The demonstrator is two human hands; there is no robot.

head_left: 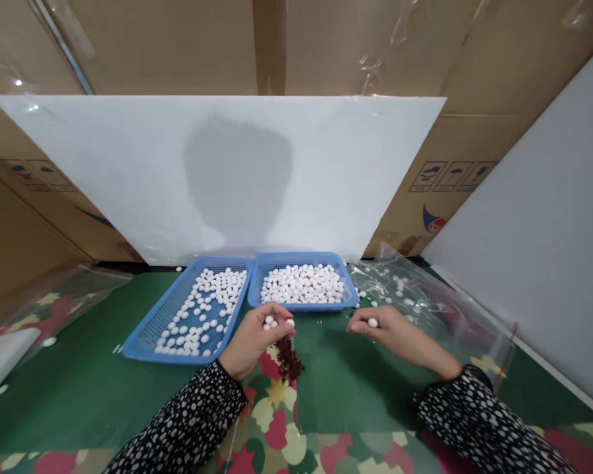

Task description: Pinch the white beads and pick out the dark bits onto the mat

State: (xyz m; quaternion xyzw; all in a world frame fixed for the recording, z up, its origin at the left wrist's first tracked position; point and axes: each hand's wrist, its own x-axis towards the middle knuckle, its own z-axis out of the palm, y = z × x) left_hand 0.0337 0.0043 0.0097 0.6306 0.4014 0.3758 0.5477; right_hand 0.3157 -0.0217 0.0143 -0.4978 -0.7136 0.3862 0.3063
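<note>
My left hand [250, 341] is closed round several small white balls [270, 322], which show between the fingers and thumb, in front of the two baskets. Just below it, a small heap of dark reddish-brown bits [288, 361] lies on the table covering. My right hand [393, 331] is some way to the right, curled with one white ball [373, 322] showing at its fingers. The right blue basket [304, 307], behind my left hand, is heaped with white balls. In the left blue basket [151, 332], white balls lie more loosely, with its mesh floor showing.
A clear plastic bag [439, 309] with several white balls in or under it lies at the right. Another clear bag [79, 286] is at the far left, near a white object [7, 359]. A white board [326, 171] and cardboard boxes [178, 46] close off the back.
</note>
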